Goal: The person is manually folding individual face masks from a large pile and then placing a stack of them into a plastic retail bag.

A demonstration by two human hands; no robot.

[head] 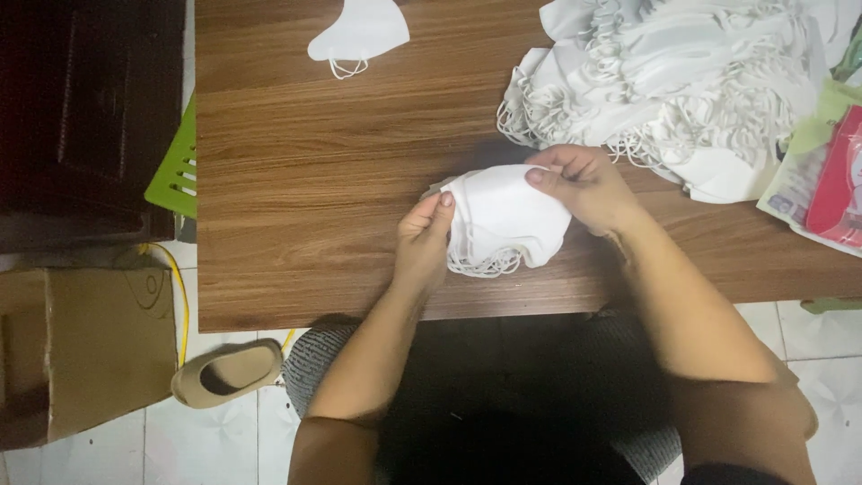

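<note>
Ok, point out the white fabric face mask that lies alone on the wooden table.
The single white folded face mask at the table's far edge: it lies apart, while the others sit heaped in the white mask pile or in both hands.

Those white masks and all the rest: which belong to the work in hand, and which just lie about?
In hand: small stack of masks, left hand, right hand, big mask pile, single mask.
Lying about: packets, cardboard box, slipper, green stool.

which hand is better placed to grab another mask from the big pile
Right. The right hand sits just beside the pile of white masks; the left hand is farther away.
</note>
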